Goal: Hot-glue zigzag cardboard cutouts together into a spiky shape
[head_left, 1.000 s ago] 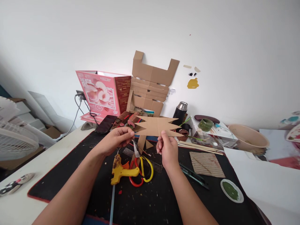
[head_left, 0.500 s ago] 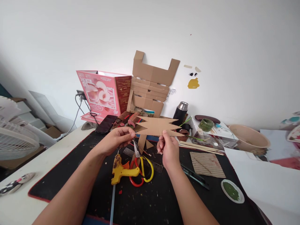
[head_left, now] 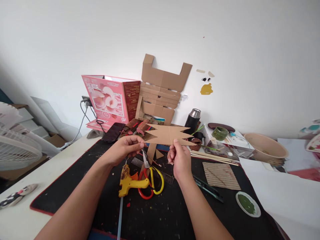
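A flat piece of brown cardboard [head_left: 166, 134], cut into pointed spikes at both ends, is held up over the mat. My right hand [head_left: 180, 158] pinches its lower edge, thumb on the front face. At its lower left spike, my left hand [head_left: 130, 146] has thumb and index finger closed on the tip. Below the hands lie scissors [head_left: 157, 181] with one red and one yellow handle, blades pointing away. A yellow hot glue gun [head_left: 132, 185] with a glue stick in its rear rests against them. Cardboard scraps [head_left: 159, 154] lie behind the scissors.
The black mat [head_left: 75, 186] covers the table's middle. Further back stand a pink box [head_left: 107, 100], an unfolded cardboard box [head_left: 162, 80] and a black thermos [head_left: 193, 120]. On the right are corrugated cardboard [head_left: 221, 175], a utility knife [head_left: 208, 190] and a lid with green paint [head_left: 247, 204].
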`<control>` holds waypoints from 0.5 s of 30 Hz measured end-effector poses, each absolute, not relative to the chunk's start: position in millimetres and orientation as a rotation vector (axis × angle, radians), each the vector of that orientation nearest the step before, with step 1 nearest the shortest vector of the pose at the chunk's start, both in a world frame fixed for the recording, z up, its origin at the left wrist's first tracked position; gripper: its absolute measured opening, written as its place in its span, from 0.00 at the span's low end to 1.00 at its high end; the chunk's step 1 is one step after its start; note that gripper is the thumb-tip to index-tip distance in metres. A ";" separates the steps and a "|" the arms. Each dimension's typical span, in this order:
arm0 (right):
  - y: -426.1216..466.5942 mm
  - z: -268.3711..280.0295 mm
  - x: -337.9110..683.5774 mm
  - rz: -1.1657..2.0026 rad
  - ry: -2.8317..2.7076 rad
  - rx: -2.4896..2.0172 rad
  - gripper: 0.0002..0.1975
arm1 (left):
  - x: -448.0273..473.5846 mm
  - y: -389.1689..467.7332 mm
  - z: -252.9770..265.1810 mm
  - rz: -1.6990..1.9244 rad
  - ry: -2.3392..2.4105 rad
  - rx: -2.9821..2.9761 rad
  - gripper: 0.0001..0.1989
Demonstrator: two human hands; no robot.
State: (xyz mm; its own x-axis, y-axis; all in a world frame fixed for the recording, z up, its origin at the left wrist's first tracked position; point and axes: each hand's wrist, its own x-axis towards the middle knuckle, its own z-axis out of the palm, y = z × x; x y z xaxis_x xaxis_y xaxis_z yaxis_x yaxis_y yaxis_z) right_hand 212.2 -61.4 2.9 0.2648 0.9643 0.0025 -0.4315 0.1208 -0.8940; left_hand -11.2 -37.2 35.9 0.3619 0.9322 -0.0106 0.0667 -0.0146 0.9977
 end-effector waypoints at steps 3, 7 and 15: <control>-61.7 3.9 212.0 1.167 -0.713 -0.940 0.27 | -11.5 -35.0 33.8 0.904 0.993 1.425 0.24; -61.7 4.2 211.6 1.167 -0.705 -0.937 0.28 | -11.7 -33.5 31.2 0.951 1.030 1.423 0.25; -63.3 6.1 209.3 1.221 -0.727 -0.928 0.29 | -8.7 -34.7 31.7 1.031 1.091 1.385 0.30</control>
State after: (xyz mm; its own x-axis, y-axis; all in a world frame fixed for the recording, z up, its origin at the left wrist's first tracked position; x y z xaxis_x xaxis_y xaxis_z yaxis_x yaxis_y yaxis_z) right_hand 209.3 -63.3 6.1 0.2101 0.9775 -0.0181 -0.4499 0.0802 -0.8895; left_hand -8.7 -34.7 31.7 0.2145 0.9765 0.0221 0.0771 -0.0395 0.9962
